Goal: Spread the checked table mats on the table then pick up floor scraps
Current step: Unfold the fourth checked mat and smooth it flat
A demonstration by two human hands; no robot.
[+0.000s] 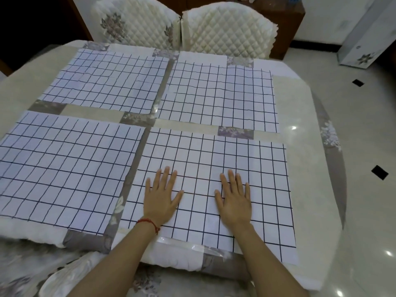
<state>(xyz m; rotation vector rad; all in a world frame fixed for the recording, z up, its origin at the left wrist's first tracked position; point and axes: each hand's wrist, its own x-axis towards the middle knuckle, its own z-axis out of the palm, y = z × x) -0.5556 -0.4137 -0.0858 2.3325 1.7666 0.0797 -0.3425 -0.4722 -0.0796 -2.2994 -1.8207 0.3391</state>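
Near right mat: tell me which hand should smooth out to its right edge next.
Right. The right hand lies flat on the near right mat, closer to its right edge. The left hand presses near the mat's left edge and would likely have to cross over the right one.

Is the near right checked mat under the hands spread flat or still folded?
Spread flat. The near right mat lies open on the table, its whole grid showing, with left hand and right hand pressing palms down on it.
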